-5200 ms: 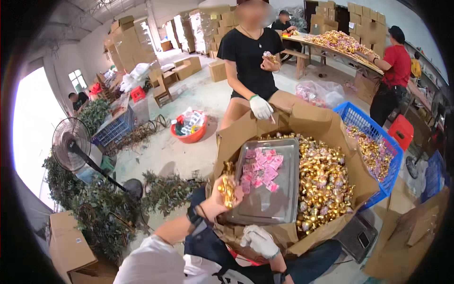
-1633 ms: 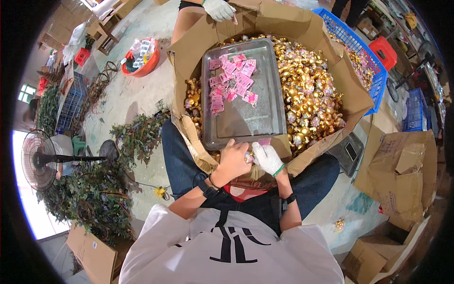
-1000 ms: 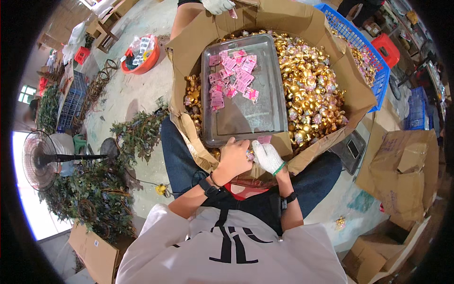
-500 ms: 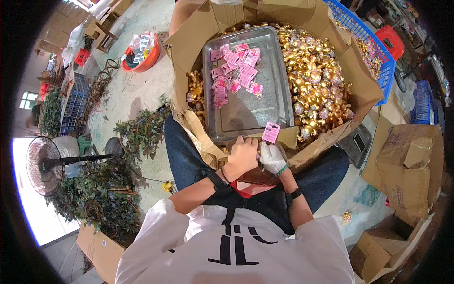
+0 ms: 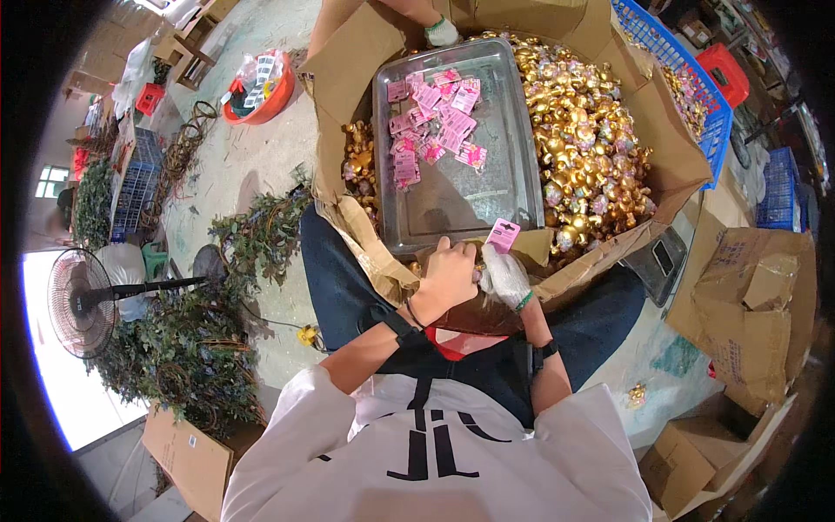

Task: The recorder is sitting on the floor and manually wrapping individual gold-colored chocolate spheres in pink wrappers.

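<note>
My right hand, in a white knit glove, grips a small pink hang card that sticks up above its fingers. Close against it, my bare left hand is closed, fingers curled. A tiny shiny bit shows between the two hands, but what the left fingers hold is hidden. Both hands are at the near edge of a big open cardboard box. Beyond them, a grey rectangular tray rests on the box's contents with several pink cards in it. Shiny gold ornaments fill the box around the tray.
A gloved hand of another person is at the box's far side. A blue basket stands at the far right. To the left are a fan, leafy garlands and an orange basin. Torn cartons lie at right.
Another person's gloved hand has come in at the tray's far edge. My hands stay together; the pink card has tilted and shifted slightly up and right.
</note>
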{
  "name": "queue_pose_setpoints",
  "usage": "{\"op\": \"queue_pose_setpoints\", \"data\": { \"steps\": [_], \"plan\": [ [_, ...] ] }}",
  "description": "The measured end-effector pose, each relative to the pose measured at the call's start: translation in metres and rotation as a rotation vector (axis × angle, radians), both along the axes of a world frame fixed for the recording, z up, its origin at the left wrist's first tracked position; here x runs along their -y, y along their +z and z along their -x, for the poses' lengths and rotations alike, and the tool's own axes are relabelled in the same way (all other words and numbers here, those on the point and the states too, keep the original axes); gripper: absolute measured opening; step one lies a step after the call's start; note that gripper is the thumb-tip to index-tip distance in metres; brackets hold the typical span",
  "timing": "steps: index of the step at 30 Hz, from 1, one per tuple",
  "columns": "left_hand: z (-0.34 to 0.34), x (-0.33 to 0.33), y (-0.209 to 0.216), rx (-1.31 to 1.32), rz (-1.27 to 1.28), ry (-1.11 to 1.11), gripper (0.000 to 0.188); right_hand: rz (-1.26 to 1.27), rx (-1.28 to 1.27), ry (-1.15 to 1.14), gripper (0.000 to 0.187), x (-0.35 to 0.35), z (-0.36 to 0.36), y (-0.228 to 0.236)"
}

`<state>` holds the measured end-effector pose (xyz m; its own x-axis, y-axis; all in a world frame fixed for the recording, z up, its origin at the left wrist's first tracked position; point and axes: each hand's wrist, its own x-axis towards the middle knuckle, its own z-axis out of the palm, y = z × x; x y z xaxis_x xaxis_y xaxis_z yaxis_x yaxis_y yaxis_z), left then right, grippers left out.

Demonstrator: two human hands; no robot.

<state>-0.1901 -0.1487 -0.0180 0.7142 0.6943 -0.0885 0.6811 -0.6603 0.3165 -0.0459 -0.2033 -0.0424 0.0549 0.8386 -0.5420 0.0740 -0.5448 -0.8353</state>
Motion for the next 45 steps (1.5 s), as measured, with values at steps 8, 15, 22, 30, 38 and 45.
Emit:
{"op": "queue_pose_setpoints", "data": {
  "steps": [8,15,22,30,38,45],
  "plan": [
    [-0.002,0.005,-0.003,-0.012,-0.014,0.018,0.036,-0.371,0.352,0.141,0.048,0.005,0.001,-0.028],
    [-0.007,0.008,-0.004,-0.145,-0.011,0.055,0.037,-0.179,0.362,0.059,0.032,0.003,0.006,-0.018],
    [-0.013,0.008,-0.003,-0.161,-0.012,0.043,0.033,-0.698,0.793,0.219,0.029,0.015,0.002,-0.067],
    [-0.014,0.011,-0.010,-0.122,-0.078,0.042,0.021,-0.849,1.081,0.286,0.038,0.021,0.004,-0.100],
    [-0.014,0.016,-0.017,-0.142,-0.231,0.069,0.012,-0.746,1.394,0.356,0.042,0.025,0.018,-0.090],
    [-0.016,0.016,-0.013,-0.140,-0.233,0.089,0.016,-0.591,1.143,0.366,0.029,0.016,0.011,-0.083]
  ]
}}
